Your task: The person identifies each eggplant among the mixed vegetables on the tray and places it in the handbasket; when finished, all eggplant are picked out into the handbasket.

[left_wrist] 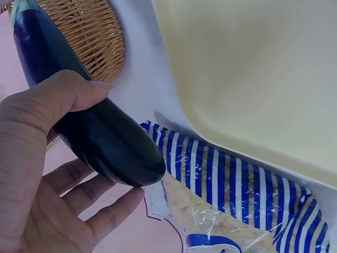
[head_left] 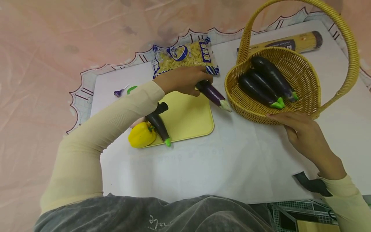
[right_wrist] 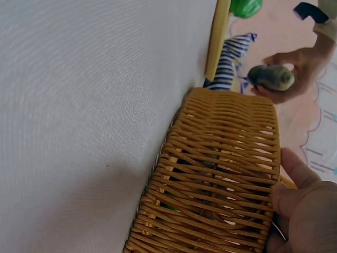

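My left hand (head_left: 186, 80) grips a dark purple eggplant (head_left: 212, 92) above the gap between the yellow tray and the wicker basket. In the left wrist view the thumb lies across the eggplant (left_wrist: 108, 132) and the fingers curl beneath it; its pale stem end points toward the basket. At the near side of the wicker basket (head_left: 242, 109), my right hand (head_left: 304, 137) holds the rim, with thumb and fingers on either side of the weave (right_wrist: 221, 153) in the right wrist view. Three dark eggplants (head_left: 272, 75) with green tips lie inside the basket.
On the yellow tray (head_left: 191, 119) are another dark eggplant (head_left: 158, 125) and a yellow bell pepper (head_left: 142, 135), partly behind my left sleeve. A pasta bag (head_left: 185, 56) lies behind the tray, a spaghetti pack (head_left: 304, 42) behind the basket. A purple lollipop (head_left: 118, 93) sits far left.
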The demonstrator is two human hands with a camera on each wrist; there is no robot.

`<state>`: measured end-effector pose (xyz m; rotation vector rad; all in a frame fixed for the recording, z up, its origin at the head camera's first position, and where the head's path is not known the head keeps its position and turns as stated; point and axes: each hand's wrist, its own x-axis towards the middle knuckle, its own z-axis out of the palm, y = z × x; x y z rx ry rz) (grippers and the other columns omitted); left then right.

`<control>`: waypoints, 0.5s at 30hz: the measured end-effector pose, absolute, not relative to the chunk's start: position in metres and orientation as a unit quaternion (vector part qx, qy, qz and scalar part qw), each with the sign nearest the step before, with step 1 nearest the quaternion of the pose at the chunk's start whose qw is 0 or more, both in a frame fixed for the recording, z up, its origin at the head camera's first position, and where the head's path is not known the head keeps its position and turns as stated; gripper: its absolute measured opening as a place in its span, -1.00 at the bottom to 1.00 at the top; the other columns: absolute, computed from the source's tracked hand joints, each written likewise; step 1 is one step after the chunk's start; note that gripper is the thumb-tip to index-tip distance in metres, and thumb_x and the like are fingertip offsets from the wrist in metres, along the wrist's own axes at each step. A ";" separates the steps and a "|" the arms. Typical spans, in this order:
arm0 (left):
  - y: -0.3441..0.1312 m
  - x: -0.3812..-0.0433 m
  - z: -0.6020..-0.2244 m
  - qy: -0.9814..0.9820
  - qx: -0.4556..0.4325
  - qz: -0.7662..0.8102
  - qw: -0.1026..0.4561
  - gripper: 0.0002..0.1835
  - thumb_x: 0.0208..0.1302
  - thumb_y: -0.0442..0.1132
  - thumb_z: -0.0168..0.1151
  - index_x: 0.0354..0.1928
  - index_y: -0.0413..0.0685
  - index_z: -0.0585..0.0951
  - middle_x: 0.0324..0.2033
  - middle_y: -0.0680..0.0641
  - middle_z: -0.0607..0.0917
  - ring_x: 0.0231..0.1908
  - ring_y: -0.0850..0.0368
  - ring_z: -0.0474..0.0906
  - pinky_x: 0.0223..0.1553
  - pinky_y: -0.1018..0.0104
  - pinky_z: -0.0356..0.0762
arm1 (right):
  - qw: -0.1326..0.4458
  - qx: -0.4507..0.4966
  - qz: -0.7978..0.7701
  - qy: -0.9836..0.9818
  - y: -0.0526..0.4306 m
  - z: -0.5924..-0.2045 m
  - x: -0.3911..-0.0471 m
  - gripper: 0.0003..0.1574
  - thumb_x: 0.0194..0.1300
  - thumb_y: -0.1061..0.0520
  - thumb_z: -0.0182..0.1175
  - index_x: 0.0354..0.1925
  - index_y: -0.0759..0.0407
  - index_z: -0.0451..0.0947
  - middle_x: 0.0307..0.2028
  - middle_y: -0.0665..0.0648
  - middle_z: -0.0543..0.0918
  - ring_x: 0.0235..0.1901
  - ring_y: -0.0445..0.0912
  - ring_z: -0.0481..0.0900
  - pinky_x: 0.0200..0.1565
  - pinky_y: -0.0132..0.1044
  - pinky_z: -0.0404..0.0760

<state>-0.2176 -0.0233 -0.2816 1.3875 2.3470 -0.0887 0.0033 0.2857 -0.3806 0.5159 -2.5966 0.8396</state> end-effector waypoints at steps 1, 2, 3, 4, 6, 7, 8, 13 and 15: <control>-0.021 -0.218 -0.281 0.842 0.498 -0.034 0.205 -0.51 0.18 -0.16 0.36 0.18 0.05 0.53 0.05 -0.15 0.51 -0.08 -0.02 0.42 -0.04 0.05 0.50 | 0.181 0.183 0.296 -0.920 0.286 -0.381 0.003 -0.32 0.02 0.64 0.23 0.02 0.09 0.70 -0.10 0.25 0.72 -0.09 0.15 0.60 0.05 -0.34 0.38; -0.020 -0.219 -0.281 0.842 0.498 -0.035 0.205 -0.51 0.18 -0.16 0.36 0.18 0.05 0.53 0.04 -0.16 0.50 -0.08 -0.02 0.42 -0.04 0.05 0.50 | 0.182 0.184 0.296 -0.919 0.286 -0.381 0.004 -0.31 0.02 0.64 0.24 0.02 0.10 0.70 -0.10 0.25 0.72 -0.09 0.16 0.60 0.05 -0.35 0.38; -0.018 -0.219 -0.280 0.841 0.499 -0.036 0.204 -0.50 0.18 -0.16 0.36 0.18 0.04 0.53 0.05 -0.16 0.50 -0.08 -0.02 0.42 -0.03 0.05 0.50 | 0.184 0.185 0.296 -0.919 0.286 -0.381 0.004 -0.31 0.01 0.64 0.24 0.02 0.10 0.70 -0.11 0.26 0.72 -0.09 0.16 0.60 0.05 -0.35 0.38; -0.016 -0.220 -0.280 0.841 0.501 -0.037 0.202 -0.50 0.18 -0.15 0.36 0.19 0.05 0.53 0.06 -0.16 0.49 -0.08 -0.02 0.42 -0.02 0.06 0.50 | 0.185 0.185 0.296 -0.919 0.286 -0.381 0.004 -0.31 0.01 0.64 0.24 0.02 0.10 0.70 -0.11 0.26 0.72 -0.09 0.16 0.60 0.06 -0.43 0.34; -0.012 -0.220 -0.278 0.840 0.503 -0.042 0.198 -0.50 0.18 -0.15 0.36 0.18 0.05 0.53 0.06 -0.16 0.48 -0.09 -0.03 0.42 -0.03 0.05 0.50 | 0.187 0.186 0.297 -0.918 0.286 -0.381 0.004 -0.31 0.01 0.65 0.24 0.02 0.11 0.70 -0.10 0.26 0.72 -0.09 0.16 0.60 0.07 -0.45 0.33; -0.010 -0.221 -0.278 0.840 0.504 -0.044 0.197 -0.51 0.18 -0.15 0.35 0.18 0.06 0.53 0.06 -0.16 0.48 -0.09 -0.03 0.42 -0.03 0.05 0.50 | 0.188 0.187 0.298 -0.917 0.286 -0.382 0.003 -0.31 0.00 0.65 0.24 0.02 0.12 0.70 -0.10 0.26 0.72 -0.09 0.17 0.59 0.07 -0.44 0.33; -0.009 -0.221 -0.277 0.840 0.505 -0.045 0.195 -0.51 0.18 -0.15 0.35 0.18 0.06 0.53 0.05 -0.16 0.49 -0.10 -0.03 0.42 -0.04 0.05 0.50 | 0.189 0.188 0.299 -0.916 0.286 -0.382 0.003 -0.32 0.00 0.65 0.24 0.01 0.12 0.70 -0.10 0.26 0.72 -0.08 0.17 0.59 0.08 -0.42 0.33; 0.001 -0.221 -0.276 0.835 0.514 -0.049 0.190 -0.52 0.20 -0.13 0.33 0.18 0.07 0.53 0.01 -0.14 0.50 -0.12 -0.02 0.43 -0.06 0.06 0.50 | 0.192 0.187 0.306 -0.913 0.287 -0.384 0.003 -0.31 0.02 0.64 0.23 0.02 0.10 0.70 -0.09 0.26 0.72 -0.07 0.18 0.59 0.14 -0.43 0.30; 0.006 -0.221 -0.276 0.832 0.520 -0.047 0.186 -0.51 0.20 -0.12 0.33 0.19 0.06 0.52 0.01 -0.14 0.50 -0.11 -0.02 0.43 -0.05 0.07 0.49 | 0.193 0.186 0.307 -0.913 0.288 -0.385 0.003 -0.30 0.02 0.64 0.23 0.02 0.08 0.70 -0.10 0.25 0.72 -0.08 0.18 0.59 0.12 -0.43 0.31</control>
